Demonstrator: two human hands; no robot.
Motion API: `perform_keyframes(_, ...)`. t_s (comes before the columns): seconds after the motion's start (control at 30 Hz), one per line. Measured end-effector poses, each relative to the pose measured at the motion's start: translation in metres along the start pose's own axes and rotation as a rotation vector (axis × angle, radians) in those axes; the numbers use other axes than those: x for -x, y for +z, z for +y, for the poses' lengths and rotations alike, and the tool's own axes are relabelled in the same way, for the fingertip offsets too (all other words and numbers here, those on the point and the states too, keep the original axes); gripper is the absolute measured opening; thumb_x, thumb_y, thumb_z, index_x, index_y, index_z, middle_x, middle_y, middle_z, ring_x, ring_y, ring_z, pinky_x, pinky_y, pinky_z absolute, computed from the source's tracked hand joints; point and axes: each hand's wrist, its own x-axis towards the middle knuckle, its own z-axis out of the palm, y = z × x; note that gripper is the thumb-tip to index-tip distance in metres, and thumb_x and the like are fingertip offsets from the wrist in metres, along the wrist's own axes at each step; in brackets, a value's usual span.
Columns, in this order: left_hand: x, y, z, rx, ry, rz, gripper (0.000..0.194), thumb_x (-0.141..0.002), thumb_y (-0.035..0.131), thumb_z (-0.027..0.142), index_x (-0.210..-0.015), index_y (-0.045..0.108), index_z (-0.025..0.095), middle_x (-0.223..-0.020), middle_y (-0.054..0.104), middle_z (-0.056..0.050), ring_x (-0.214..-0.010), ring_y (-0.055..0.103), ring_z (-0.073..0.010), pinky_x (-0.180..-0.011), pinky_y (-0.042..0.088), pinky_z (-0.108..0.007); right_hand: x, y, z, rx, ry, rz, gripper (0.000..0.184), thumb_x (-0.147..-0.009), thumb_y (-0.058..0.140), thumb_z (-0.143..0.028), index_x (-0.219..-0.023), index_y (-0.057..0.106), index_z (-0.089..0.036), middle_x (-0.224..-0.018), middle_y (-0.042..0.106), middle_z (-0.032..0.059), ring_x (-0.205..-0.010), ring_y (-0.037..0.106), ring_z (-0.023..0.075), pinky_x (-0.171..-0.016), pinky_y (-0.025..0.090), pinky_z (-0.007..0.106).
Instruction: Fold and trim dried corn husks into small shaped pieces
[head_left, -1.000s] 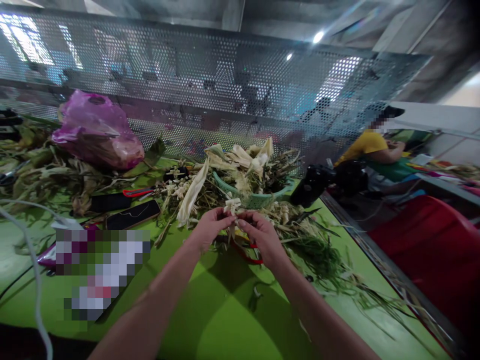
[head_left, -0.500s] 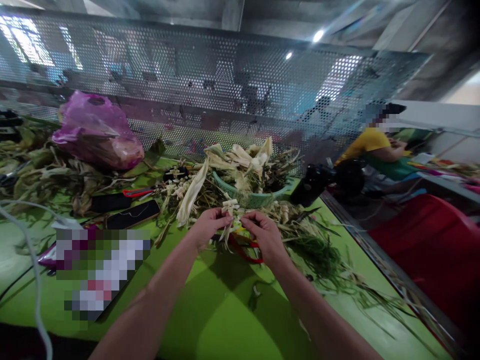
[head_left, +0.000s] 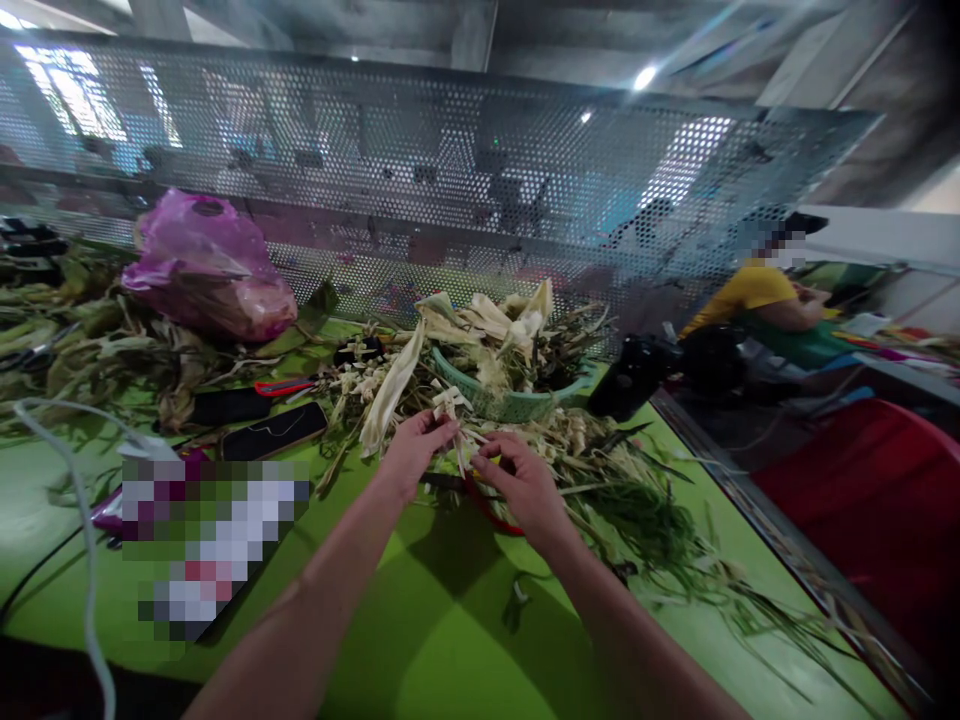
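Observation:
My left hand (head_left: 411, 452) is closed in a pinch on a small woven-looking piece of pale dried husk (head_left: 452, 402), which stands up above the fingertips with strips hanging below. Just to its right, my right hand (head_left: 521, 482) pinches with bent fingers near the loose husk strips; what lies between its fingertips is too small to make out. Beneath the hands are red-handled scissors (head_left: 491, 508), partly covered by the right hand. Beyond them sits a green plastic basket (head_left: 517, 405) heaped with dry husks (head_left: 501, 325).
A purple plastic bag (head_left: 214, 265), a phone (head_left: 274, 432) and a red cutter (head_left: 285, 386) lie left on the green table (head_left: 450, 650). Green fibres (head_left: 649, 515) and a black bottle (head_left: 626, 375) are right. A perforated metal screen (head_left: 375, 170) stands behind; a person in yellow (head_left: 750, 290) sits beyond.
The view has shifted slightly, moving the surroundings right. My left hand has tilted the husk piece, and my right hand has dropped a little lower beside the strips.

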Motion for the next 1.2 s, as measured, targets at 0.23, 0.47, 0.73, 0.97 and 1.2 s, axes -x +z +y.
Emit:
perform_keyframes(0.23,-0.002,-0.003,0.004,-0.155,0.041,-0.070,0.034,-0.058,0.078,0.039,-0.072,0.061,0.013,-0.065,0.058,0.001,-0.062,0.049,-0.0097,-0.065,0.039,-0.024,-0.004,-0.011,0.000,-0.083,0.016,0.072,0.016,-0.076,0.064,-0.035,-0.069,0.062,-0.021,-0.102,0.061,0.0061,-0.097,0.054,0.0234,-0.085,0.039,0.036)
perform_keyframes(0.47,0.003,0.000,0.008,-0.176,0.017,-0.118,0.030,-0.065,0.073,0.036,-0.078,0.060,0.013,-0.072,0.058,0.000,-0.067,0.049,-0.0104,-0.070,0.039,-0.025,-0.001,-0.013,-0.010,-0.291,0.174,-0.031,0.022,-0.079,0.061,-0.043,-0.080,0.059,-0.021,-0.104,0.064,0.0037,-0.051,0.044,0.0096,-0.048,0.036,0.026)
perform_keyframes(0.73,0.005,0.003,0.010,-0.247,0.012,-0.195,0.031,-0.063,0.073,0.040,-0.073,0.059,0.014,-0.068,0.055,0.002,-0.066,0.046,-0.0108,-0.068,0.036,-0.024,-0.007,-0.007,0.007,-0.225,0.100,-0.072,0.024,-0.071,0.070,-0.035,-0.088,0.064,-0.020,-0.079,0.065,0.0025,-0.074,0.058,0.0186,-0.070,0.046,0.032)
perform_keyframes(0.97,0.002,-0.003,0.004,-0.432,0.018,-0.302,0.029,-0.069,0.066,0.043,-0.075,0.058,0.015,-0.068,0.054,0.002,-0.064,0.045,-0.0124,-0.064,0.035,-0.024,-0.008,-0.015,0.009,0.079,-0.045,0.055,0.014,-0.081,0.060,-0.035,-0.079,0.065,-0.022,-0.077,0.064,0.0032,-0.074,0.056,0.0199,-0.070,0.042,0.032)
perform_keyframes(1.2,0.002,-0.007,0.000,-0.736,0.109,-0.329,0.019,-0.073,0.059,0.035,-0.073,0.061,0.016,-0.067,0.056,0.001,-0.061,0.046,-0.0139,-0.059,0.034,-0.025,-0.009,-0.018,0.004,-0.012,-0.020,0.041,0.025,-0.079,0.063,-0.038,-0.098,0.062,-0.021,-0.096,0.064,0.0062,-0.087,0.058,0.0213,-0.077,0.044,0.033)
